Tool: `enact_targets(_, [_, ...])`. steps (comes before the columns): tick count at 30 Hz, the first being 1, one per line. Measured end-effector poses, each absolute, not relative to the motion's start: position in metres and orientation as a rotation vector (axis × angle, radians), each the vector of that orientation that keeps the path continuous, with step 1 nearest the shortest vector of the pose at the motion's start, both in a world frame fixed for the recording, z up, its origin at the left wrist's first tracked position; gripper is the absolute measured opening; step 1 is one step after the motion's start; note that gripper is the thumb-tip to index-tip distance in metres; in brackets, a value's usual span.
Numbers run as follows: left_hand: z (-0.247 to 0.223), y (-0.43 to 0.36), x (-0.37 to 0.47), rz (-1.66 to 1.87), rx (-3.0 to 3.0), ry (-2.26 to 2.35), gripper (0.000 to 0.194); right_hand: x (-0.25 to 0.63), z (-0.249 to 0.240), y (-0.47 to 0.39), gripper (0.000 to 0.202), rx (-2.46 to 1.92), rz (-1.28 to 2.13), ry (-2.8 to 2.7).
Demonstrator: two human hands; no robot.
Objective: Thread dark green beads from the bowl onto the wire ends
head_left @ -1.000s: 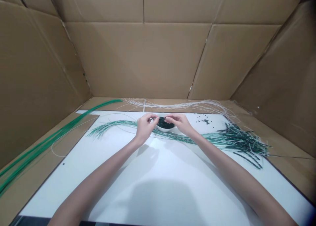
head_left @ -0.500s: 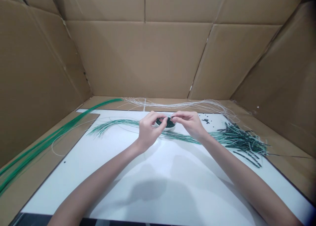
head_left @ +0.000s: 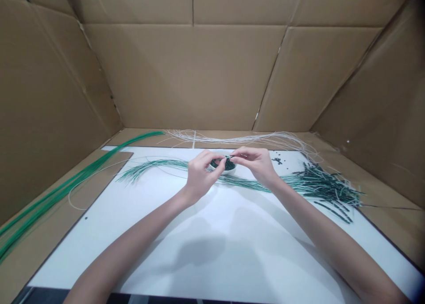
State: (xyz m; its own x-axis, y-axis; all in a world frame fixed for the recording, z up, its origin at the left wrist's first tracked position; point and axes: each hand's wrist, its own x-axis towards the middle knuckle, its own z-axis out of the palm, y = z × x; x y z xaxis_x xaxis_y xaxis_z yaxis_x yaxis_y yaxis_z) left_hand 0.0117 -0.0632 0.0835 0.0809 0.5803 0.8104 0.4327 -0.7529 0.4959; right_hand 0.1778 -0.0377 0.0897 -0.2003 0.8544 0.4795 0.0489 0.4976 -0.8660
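Note:
Both hands meet above a small white bowl (head_left: 229, 171) of dark green beads. My left hand (head_left: 203, 173) is closed in a pinch at the bowl's left side. Opposite it, my right hand (head_left: 257, 164) pinches with thumb and forefinger. Between the fingertips shows a short, thin pale piece, too small to make out clearly. A long bundle of green strands (head_left: 247, 183) runs past the bowl and under my right wrist, ending at the right in a dark beaded cluster (head_left: 327, 184).
The white board (head_left: 159, 259) has cardboard walls (head_left: 186, 78) around it. Green strands (head_left: 89, 166) lie at the left, and white strands (head_left: 232, 140) along the back. Loose dark beads (head_left: 277, 161) are scattered right of the bowl. Several dark beaded pieces (head_left: 334, 212) lie below the cluster.
Both hands stay almost in place over the bowl, still pinching. The fingertips have shifted slightly, with a little more space between them. The whole view has tilted a little.

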Motion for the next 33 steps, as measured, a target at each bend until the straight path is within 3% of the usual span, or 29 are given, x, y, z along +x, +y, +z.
enact_targets(8, [0.082,-0.061,0.01,1.768,2.364,1.065,0.007,0.178,0.091,-0.04,0.009,-0.792,0.651,-1.741])
enact_targets(19, [0.077,-0.052,0.006,1.739,2.869,0.959,0.011,0.183,0.095,-0.043,0.008,-0.737,-0.141,-2.093])
enact_targets(28, [0.075,-0.05,0.005,1.699,2.951,0.952,0.011,0.182,0.095,-0.044,0.01,-0.728,-0.23,-2.125])
enact_targets(33, [0.074,-0.049,0.004,1.695,2.937,0.935,0.01,0.182,0.099,-0.047,0.009,-0.789,-0.093,-2.145])
